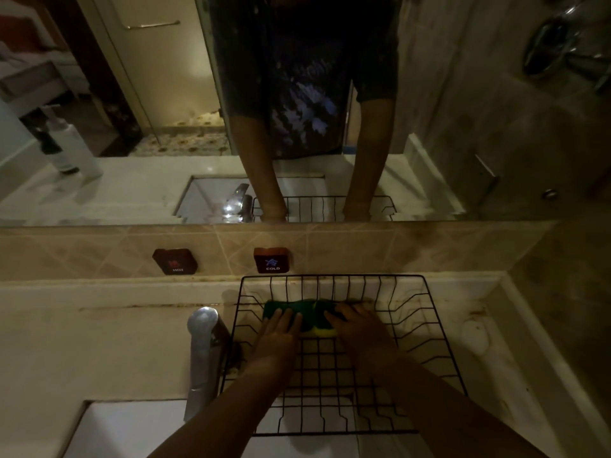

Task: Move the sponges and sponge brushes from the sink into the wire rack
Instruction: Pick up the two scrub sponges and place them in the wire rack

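Observation:
A black wire rack stands on the counter, its near edge reaching over the sink. Two green-topped sponges lie side by side at the far end of the rack. My left hand rests on the left sponge, fingers spread over its top. My right hand lies on the right sponge, which shows a yellow edge. Whether either hand grips its sponge or only presses it I cannot tell. No sponge brush is in view.
A chrome faucet stands just left of the rack. Hot and cold tags sit on the tiled backsplash under a mirror. A white soap bar lies right of the rack, near the side wall.

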Available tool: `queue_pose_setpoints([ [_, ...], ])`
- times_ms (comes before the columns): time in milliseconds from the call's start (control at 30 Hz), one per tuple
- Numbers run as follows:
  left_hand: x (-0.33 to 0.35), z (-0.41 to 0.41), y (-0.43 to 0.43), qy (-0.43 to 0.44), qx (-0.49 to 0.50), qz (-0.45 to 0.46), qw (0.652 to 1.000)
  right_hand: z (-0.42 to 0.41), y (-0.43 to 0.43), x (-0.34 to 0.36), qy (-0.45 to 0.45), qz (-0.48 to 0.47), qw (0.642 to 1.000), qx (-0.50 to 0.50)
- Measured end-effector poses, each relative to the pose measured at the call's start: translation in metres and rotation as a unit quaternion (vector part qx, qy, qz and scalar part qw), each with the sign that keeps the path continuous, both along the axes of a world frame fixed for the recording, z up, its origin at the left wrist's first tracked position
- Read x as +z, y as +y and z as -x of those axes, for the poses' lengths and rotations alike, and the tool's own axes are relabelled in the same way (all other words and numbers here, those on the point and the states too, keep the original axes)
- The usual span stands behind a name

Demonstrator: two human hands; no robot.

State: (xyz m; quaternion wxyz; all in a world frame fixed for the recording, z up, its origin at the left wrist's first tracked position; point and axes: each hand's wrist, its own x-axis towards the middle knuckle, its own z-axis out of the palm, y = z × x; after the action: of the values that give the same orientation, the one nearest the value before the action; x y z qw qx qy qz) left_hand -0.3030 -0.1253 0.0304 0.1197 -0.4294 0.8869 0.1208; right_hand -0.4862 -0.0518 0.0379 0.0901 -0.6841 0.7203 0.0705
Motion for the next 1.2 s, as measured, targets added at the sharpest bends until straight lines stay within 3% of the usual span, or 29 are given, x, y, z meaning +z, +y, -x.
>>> queue_pose_setpoints([
  [167,0.031,-0.006,0.009,0.058,-0.027,0.028,0.998,-0.007,0.010,0.025,-0.041,-0.053,0.997,-0.029],
  [233,0.043,-0.010,0.017,0.108,-0.032,0.044,0.993,-0.017,0.020,0.032,-0.058,-0.024,0.997,-0.046],
  [367,0.072,-0.020,0.037,0.169,0.009,-0.023,0.985,-0.037,0.041,0.050,-0.113,0.059,0.989,-0.074],
  [500,0.097,-0.040,0.056,0.175,0.012,-0.052,0.983,-0.060,0.066,0.078,-0.096,0.044,0.992,-0.072],
  [867,0.150,-0.124,0.103,0.260,-0.044,-0.061,0.963,-0.151,0.137,0.136,-0.101,0.155,0.974,-0.134],
  [1200,0.150,-0.180,0.128,0.274,-0.091,-0.038,0.957,-0.199,0.182,0.137,-0.093,0.186,0.967,-0.149],
])
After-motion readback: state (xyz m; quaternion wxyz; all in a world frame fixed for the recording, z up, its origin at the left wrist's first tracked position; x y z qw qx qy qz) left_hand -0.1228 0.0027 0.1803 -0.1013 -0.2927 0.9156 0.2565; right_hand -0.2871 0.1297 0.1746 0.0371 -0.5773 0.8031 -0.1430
